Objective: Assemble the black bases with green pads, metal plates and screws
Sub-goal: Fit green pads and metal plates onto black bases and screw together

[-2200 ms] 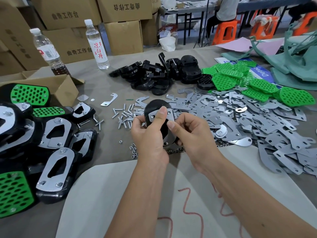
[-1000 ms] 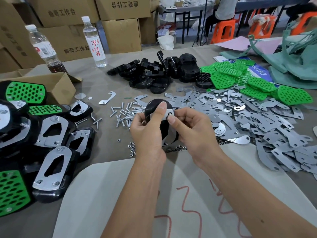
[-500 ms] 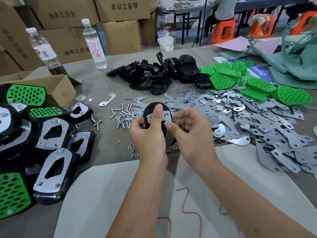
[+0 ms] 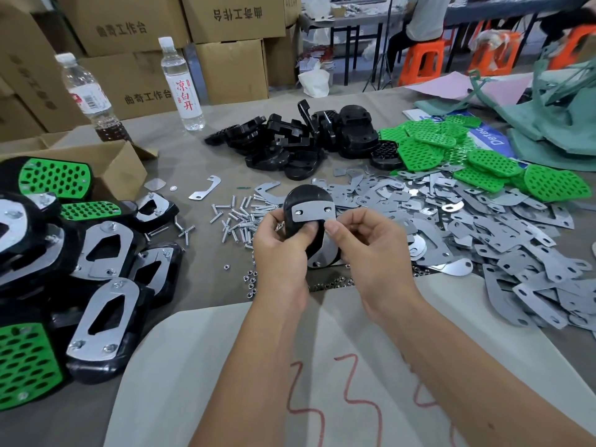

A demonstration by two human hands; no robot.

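Both hands hold one black base (image 4: 304, 196) upright above the table, with a metal plate (image 4: 312, 211) lying across its face. My left hand (image 4: 282, 250) grips the base from the left, thumb pressing the plate's lower edge. My right hand (image 4: 364, 245) grips the base's right side, thumb beside the left thumb. Loose screws (image 4: 240, 217) lie just left of the hands, small nuts (image 4: 251, 283) below them. Spare black bases (image 4: 290, 140) are piled at the back, green pads (image 4: 483, 162) at the back right, loose metal plates (image 4: 483, 233) spread to the right.
Finished assemblies (image 4: 96, 285) are stacked at the left beside an open cardboard box (image 4: 106, 162). Two water bottles (image 4: 182, 85) stand at the back left. A white cloth (image 4: 322, 366) with red marks lies under my forearms. Green fabric (image 4: 564, 117) sits far right.
My left thumb slid from the plate's top down to its lower edge, uncovering the plate and its two holes. My right thumb moved in beside it. The base stayed in place.
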